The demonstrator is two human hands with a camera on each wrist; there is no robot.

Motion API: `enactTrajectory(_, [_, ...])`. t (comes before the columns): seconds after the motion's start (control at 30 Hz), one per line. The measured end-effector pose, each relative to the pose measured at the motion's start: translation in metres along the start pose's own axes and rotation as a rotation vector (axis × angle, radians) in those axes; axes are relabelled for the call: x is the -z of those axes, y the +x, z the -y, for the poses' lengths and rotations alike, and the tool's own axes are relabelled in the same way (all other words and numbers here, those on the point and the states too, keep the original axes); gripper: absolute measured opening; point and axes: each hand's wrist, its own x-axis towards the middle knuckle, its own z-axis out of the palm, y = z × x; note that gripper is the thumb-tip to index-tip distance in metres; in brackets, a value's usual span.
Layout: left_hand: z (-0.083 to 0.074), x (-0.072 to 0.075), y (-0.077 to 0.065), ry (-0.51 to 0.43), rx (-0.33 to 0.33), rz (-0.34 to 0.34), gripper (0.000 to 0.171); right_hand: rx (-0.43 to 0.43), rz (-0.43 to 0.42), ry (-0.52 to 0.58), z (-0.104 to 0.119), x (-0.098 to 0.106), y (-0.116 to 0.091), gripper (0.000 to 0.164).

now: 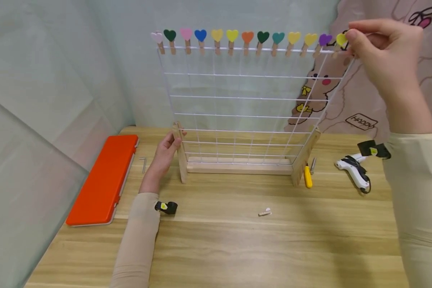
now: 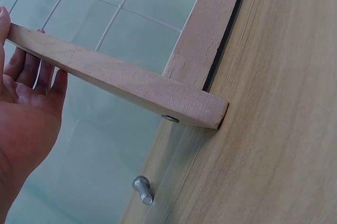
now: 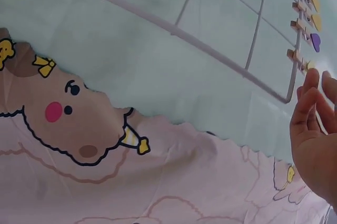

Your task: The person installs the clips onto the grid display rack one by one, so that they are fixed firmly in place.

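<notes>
A white wire grid point(image 1: 237, 116) stands upright in a wooden stand with a base bar point(image 1: 237, 169). Several clothespins topped with coloured hearts line its top rod, from a pale lilac heart point(image 1: 157, 38) to a purple heart point(image 1: 325, 39). At the row's right end, my right hand point(image 1: 390, 54) pinches a yellow heart clothespin point(image 1: 341, 41) between thumb and forefinger; the right wrist view shows the fingertips at that heart. My left hand point(image 1: 163, 154) grips the upper part of the stand's left wooden leg point(image 2: 121, 77). A loose clothespin point(image 1: 265, 213) with a pale heart lies on the table before the stand.
On the left lies a red case point(image 1: 102, 180), with a hex key point(image 1: 143, 164) beside it. Right of the stand are a yellow-handled tool point(image 1: 308, 178), a metal bolt point(image 1: 313, 166) and a white glue gun point(image 1: 354, 172). A patterned pink cloth point(image 3: 158, 166) hangs behind.
</notes>
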Motion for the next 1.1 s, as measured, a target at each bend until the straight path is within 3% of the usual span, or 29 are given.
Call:
enactTrajectory(0.17, [0.001,0.000,-0.001,-0.003,0.001,-0.001,0.045,0.045,-0.062,0.066,-0.014,0.005,-0.015,0.027])
enactTrajectory(0.3, [0.003,-0.001,-0.001,0.002,-0.002,-0.007,0.045,0.153,-0.009,0.020,-0.031,0.002,-0.043,0.022])
enactTrajectory(0.53, [0.000,-0.001,0.000,-0.010,0.024,-0.005,0.044,0.313,0.363,-0.151,-0.089,-0.033,-0.110,0.024])
enactTrajectory(0.67, [-0.001,-0.001,0.000,-0.004,0.029,-0.007,0.045,0.372,0.562,-0.154,-0.115,-0.056,-0.147,0.026])
enactTrajectory(0.83, [-0.002,-0.001,0.002,-0.005,0.011,-0.012,0.045,0.429,0.762,-0.098,-0.132,-0.078,-0.190,0.027])
enactTrajectory(1.0, [0.000,-0.001,0.003,-0.016,-0.001,-0.013,0.045,0.508,0.964,-0.143,-0.143,-0.090,-0.224,0.030])
enactTrajectory(1.1, [0.002,-0.001,0.002,-0.028,0.008,-0.016,0.046,0.544,1.044,-0.166,-0.150,-0.093,-0.237,0.036])
